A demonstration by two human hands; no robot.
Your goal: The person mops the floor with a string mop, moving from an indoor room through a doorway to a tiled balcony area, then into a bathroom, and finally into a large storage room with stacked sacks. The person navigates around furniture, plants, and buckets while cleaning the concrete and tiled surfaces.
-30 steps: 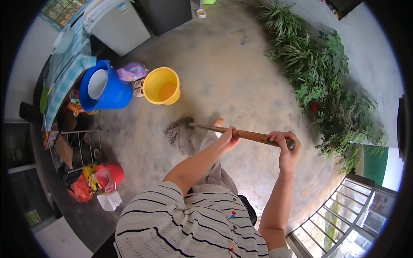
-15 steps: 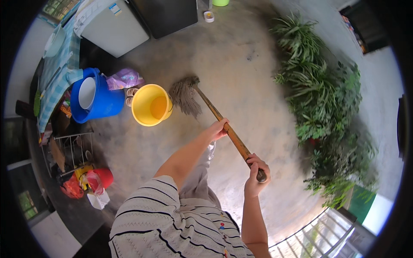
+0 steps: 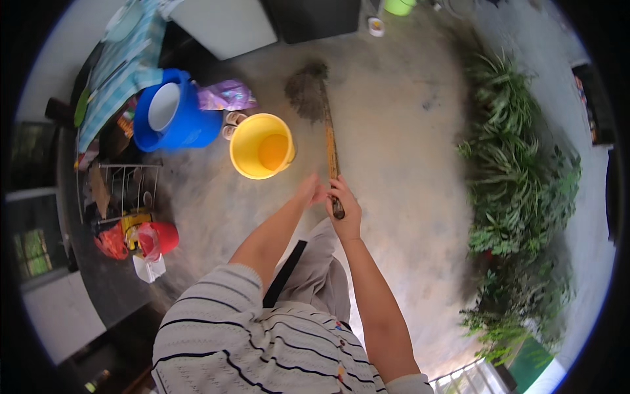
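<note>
Wooden broom, two hands, two buckets.

purple foil packet beside blue bucket

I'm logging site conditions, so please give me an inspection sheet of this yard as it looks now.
Surface: bare concrete floor, stained.
Job's things: broom, its bristles out ahead on the floor.
Clutter: yellow bucket, blue bucket, red bag, wire rack.
Hands: right hand grips the broom handle's end; left hand touches it.
Cables: nothing seen.
Surroundings: leafy plants on the right.
</note>
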